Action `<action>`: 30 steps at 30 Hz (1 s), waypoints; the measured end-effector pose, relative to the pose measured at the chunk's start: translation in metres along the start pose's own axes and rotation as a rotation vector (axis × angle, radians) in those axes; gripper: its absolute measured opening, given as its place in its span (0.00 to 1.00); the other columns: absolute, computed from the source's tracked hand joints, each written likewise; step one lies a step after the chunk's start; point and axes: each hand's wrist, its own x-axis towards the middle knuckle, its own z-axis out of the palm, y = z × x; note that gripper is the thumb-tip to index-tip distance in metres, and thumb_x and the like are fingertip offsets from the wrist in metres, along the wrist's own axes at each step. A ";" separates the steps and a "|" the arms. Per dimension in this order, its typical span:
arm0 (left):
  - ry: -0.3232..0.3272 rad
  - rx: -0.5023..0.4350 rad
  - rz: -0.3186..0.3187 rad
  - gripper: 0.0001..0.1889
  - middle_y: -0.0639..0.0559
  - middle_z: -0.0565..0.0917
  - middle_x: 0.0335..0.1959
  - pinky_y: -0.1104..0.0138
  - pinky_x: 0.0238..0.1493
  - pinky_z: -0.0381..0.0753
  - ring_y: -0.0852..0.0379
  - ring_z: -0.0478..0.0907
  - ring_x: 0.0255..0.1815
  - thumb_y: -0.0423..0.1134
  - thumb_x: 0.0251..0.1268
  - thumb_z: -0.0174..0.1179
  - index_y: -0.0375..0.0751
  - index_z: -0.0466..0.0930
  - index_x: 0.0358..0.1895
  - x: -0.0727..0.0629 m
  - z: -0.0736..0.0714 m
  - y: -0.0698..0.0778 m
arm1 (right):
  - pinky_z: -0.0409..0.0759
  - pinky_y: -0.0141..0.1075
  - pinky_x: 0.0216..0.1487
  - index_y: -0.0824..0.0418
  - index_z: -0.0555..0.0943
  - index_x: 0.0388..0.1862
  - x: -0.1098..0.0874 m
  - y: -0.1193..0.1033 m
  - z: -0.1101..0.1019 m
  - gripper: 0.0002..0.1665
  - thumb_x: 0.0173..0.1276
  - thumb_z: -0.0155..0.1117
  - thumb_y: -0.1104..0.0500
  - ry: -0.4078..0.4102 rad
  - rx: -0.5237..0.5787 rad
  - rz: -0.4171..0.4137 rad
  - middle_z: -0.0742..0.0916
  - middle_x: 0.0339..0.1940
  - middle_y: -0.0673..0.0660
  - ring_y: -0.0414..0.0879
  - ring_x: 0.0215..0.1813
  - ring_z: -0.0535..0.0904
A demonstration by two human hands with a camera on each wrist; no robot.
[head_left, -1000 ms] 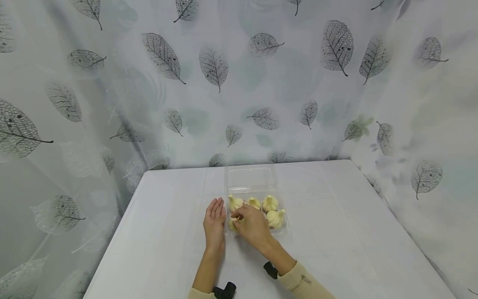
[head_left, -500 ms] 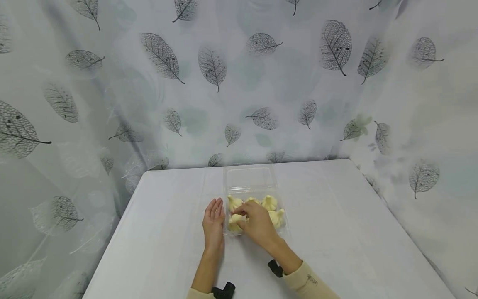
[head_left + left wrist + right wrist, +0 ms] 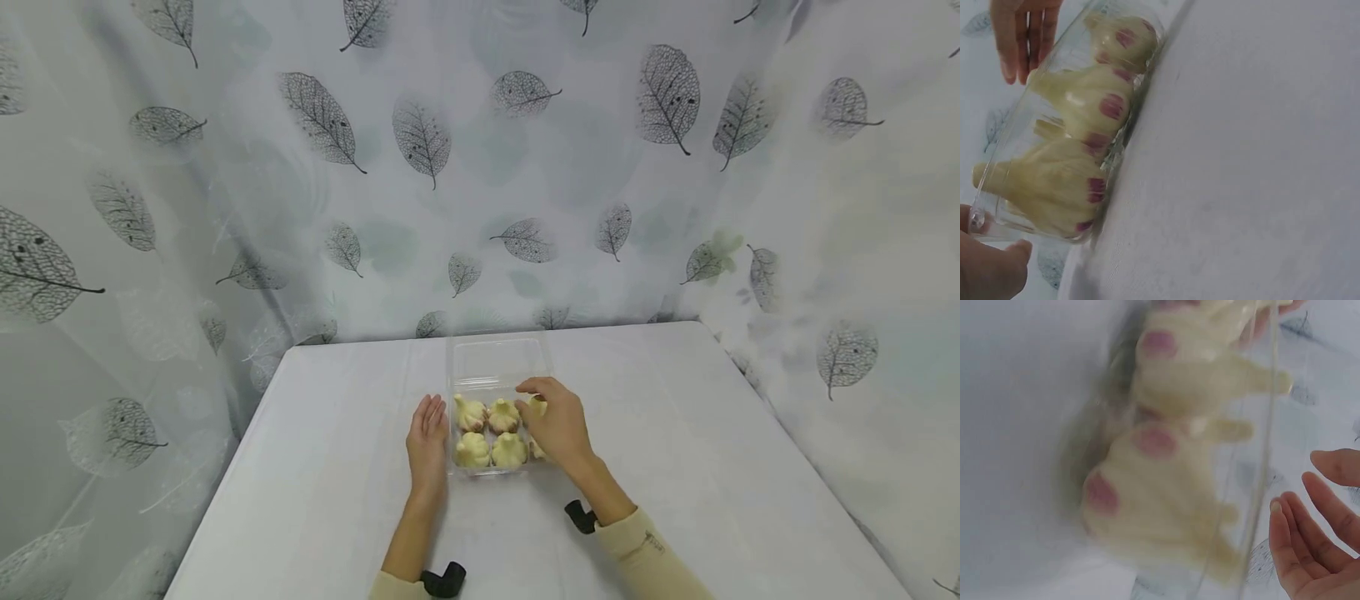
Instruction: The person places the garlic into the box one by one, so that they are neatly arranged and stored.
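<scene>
A clear plastic clamshell box (image 3: 487, 472) holds several pale garlic bulbs (image 3: 510, 451) in two rows. My left hand (image 3: 427, 454) stands against its left side with fingers straight; in the left wrist view the left thumb (image 3: 1017, 253) shows at the box's near corner. Over the right end hovers my right hand (image 3: 561, 423), hiding part of the bulbs there. Thumb and fingers are apart in the right wrist view, with nothing between them, just outside the clear wall (image 3: 1261, 469). Purple patches mark the bulbs (image 3: 1054, 184) near their bases.
The box's lid (image 3: 498, 358) lies folded back toward the far edge of the white table (image 3: 675, 467). A leaf-printed curtain (image 3: 480, 167) hangs behind and along both sides. Black wrist mounts (image 3: 444, 581) sit by the sleeves.
My right hand has moved right, from the front-left and middle bulbs to the box's right end, uncovering the front ones. My left hand has stayed at the left side.
</scene>
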 end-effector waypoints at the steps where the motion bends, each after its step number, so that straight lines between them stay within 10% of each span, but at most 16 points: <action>1: -0.005 0.031 0.001 0.28 0.34 0.66 0.78 0.53 0.81 0.65 0.39 0.64 0.79 0.30 0.82 0.49 0.29 0.57 0.79 0.003 0.000 0.001 | 0.90 0.51 0.54 0.63 0.89 0.48 0.003 0.006 -0.003 0.13 0.65 0.76 0.67 0.013 -0.003 0.005 0.90 0.51 0.59 0.59 0.53 0.87; 8: -0.058 0.136 -0.059 0.30 0.36 0.64 0.80 0.49 0.81 0.64 0.40 0.64 0.79 0.32 0.82 0.49 0.32 0.55 0.81 0.028 -0.010 0.005 | 0.86 0.57 0.62 0.67 0.85 0.58 0.017 0.048 -0.016 0.16 0.74 0.64 0.68 0.060 -0.004 0.086 0.87 0.61 0.65 0.65 0.60 0.84; 20: -0.135 0.082 -0.163 0.32 0.26 0.62 0.78 0.46 0.82 0.62 0.32 0.61 0.79 0.31 0.78 0.52 0.22 0.54 0.79 0.050 -0.003 0.030 | 0.81 0.57 0.68 0.67 0.74 0.73 0.032 0.089 -0.023 0.26 0.82 0.56 0.58 -0.098 0.063 0.402 0.82 0.68 0.68 0.64 0.67 0.80; 30: -0.123 0.039 -0.206 0.31 0.30 0.63 0.79 0.54 0.84 0.60 0.38 0.59 0.81 0.34 0.80 0.53 0.26 0.57 0.79 0.080 0.004 -0.014 | 0.80 0.56 0.70 0.72 0.69 0.75 0.038 0.104 -0.011 0.28 0.83 0.54 0.59 -0.187 0.131 0.403 0.81 0.68 0.70 0.65 0.69 0.77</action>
